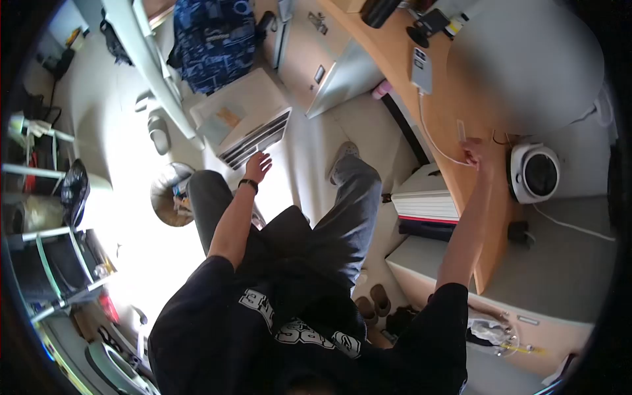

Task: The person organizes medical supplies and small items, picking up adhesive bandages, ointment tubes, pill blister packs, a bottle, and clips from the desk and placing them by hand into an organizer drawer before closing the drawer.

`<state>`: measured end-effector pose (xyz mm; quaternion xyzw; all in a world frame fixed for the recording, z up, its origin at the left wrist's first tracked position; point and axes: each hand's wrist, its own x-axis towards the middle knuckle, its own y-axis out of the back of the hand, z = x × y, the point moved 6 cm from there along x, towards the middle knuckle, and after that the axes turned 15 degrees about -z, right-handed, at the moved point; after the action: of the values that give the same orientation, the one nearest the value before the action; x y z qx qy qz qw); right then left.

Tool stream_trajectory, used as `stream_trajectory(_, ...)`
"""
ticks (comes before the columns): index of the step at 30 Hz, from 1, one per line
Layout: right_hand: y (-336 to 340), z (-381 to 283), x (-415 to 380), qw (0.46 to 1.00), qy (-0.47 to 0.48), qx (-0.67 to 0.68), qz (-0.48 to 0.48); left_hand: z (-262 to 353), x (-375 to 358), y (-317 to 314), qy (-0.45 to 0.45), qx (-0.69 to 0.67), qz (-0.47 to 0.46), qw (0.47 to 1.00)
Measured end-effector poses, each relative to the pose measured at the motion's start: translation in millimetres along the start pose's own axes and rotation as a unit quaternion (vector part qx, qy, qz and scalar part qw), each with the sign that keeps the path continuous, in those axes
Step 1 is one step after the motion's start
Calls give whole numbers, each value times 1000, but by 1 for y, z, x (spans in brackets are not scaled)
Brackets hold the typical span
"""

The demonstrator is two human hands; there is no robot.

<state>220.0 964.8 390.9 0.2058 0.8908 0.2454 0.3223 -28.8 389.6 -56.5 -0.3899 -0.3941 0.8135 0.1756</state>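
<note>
My right hand (473,153) is over the wooden desk, fingers drawn together at a narrow pale strip (461,130). Whether the fingers grip that strip is hard to make out. A white cable (434,143) runs from a phone (422,70) on the desk to beside this hand. My left hand (259,166), a dark band at its wrist, hangs in front of my left knee with its fingers apart and nothing in them. Just beyond it is a pale, flat, box-like thing (243,108) with dark slats along its near edge.
A white rounded device (534,173) stands right of my right hand, on the desk (395,62). Thick books (424,194) sit below the desk edge. On the floor side are a round bin (161,197), a blue backpack (214,43), a slipper (158,135) and a rack (49,234).
</note>
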Motion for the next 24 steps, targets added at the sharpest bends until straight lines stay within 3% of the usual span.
stream_trajectory(1, -1, -3, 1, 999, 7, 15, -32, 1, 0, 1, -3, 6, 11, 1000)
stream_trajectory(4, 2, 9, 3, 992, -110, 13, 54, 4, 10, 5, -11, 16, 37, 999)
stream_trajectory(7, -4, 3, -10, 990, -113, 27, 74, 7, 18, 20, -21, 6, 75, 997)
stream_trajectory(9, -10, -12, -22, 995, -91, 20, 23, 9, 21, 26, -26, -6, 108, 994)
stream_trajectory(14, -9, -13, -18, 998, -56, -18, 8, 18, 44, 34, -51, -35, 98, 993)
stream_trajectory(16, -17, -15, -22, 999, -39, -6, 21, 17, 68, 55, -84, -4, -4, 996)
stream_trajectory(19, -44, -66, -63, 973, 124, 144, 133, 13, 81, 65, -49, -31, 22, 998)
stream_trajectory(21, -112, -125, -101, 928, 232, 267, 119, 1, 102, 87, -14, -37, 40, 998)
stream_trajectory(23, -170, -123, -107, 899, 298, 320, -8, 2, 107, 92, -77, -52, 44, 995)
stream_trajectory(24, -214, -139, -108, 890, 282, 355, -44, 3, 108, 93, -108, -58, 45, 991)
